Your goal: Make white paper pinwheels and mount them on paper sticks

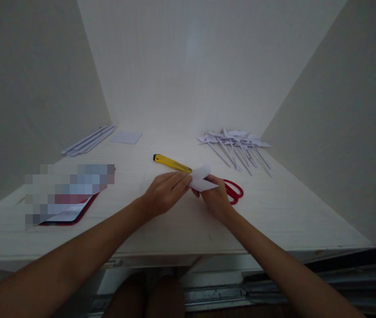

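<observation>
Both hands meet over the middle of the white desk (274, 212) on a small white piece of folded paper (201, 179). My left hand (164, 192) pinches the paper's left side with closed fingers. My right hand (216, 198) grips it from below and the right, fingers curled. A yellow utility knife (171, 163) lies just behind my left hand. Red-handled scissors (234, 191) lie right beside my right hand, partly hidden by it.
A pile of several folded paper pinwheels on thin sticks (236, 148) sits at the back right. Paper sticks (88, 140) and a white paper square (125, 137) lie at the back left. A red-cased device (70, 212) rests at the left. Walls close in on both sides.
</observation>
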The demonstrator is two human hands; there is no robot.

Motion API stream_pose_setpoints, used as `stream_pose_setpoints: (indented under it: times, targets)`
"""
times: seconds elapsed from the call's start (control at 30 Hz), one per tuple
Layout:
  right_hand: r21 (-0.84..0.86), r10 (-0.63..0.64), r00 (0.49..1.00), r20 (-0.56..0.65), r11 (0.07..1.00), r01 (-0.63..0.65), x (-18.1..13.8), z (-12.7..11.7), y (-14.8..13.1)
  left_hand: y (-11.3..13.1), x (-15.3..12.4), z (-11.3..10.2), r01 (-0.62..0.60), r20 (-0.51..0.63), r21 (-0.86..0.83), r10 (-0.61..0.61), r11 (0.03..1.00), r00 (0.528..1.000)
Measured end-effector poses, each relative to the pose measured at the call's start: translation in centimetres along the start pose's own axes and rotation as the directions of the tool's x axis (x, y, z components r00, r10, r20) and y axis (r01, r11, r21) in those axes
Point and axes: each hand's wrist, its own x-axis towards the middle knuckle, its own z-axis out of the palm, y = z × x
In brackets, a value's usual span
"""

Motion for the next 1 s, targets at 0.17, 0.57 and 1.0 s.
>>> stream_pose_setpoints:
  times: [0.17, 0.57, 1.0]
  targets:
    - [0.143, 0.068, 0.997, -0.028, 0.988, -0.063, -0.4, 0.1, 0.1, -0.2, 0.3, -1.1, -0.086, 0.027, -0.039, 0.087, 0.996, 0.996]
    - [0.133, 0.1, 0.993, 0.055, 0.985, -0.107, -1.3, 0.5, -1.8, -0.4, 0.6, -1.8, -0.074, 0.05, -0.135, 0.081, 0.988, 0.995]
    - [0.14, 0.13, 0.991, 0.028, 0.981, -0.133, -1.2, 0.8, -1.6, -0.3, -0.2, -0.8, -0.041, 0.037, -0.124, 0.046, 0.991, 0.998]
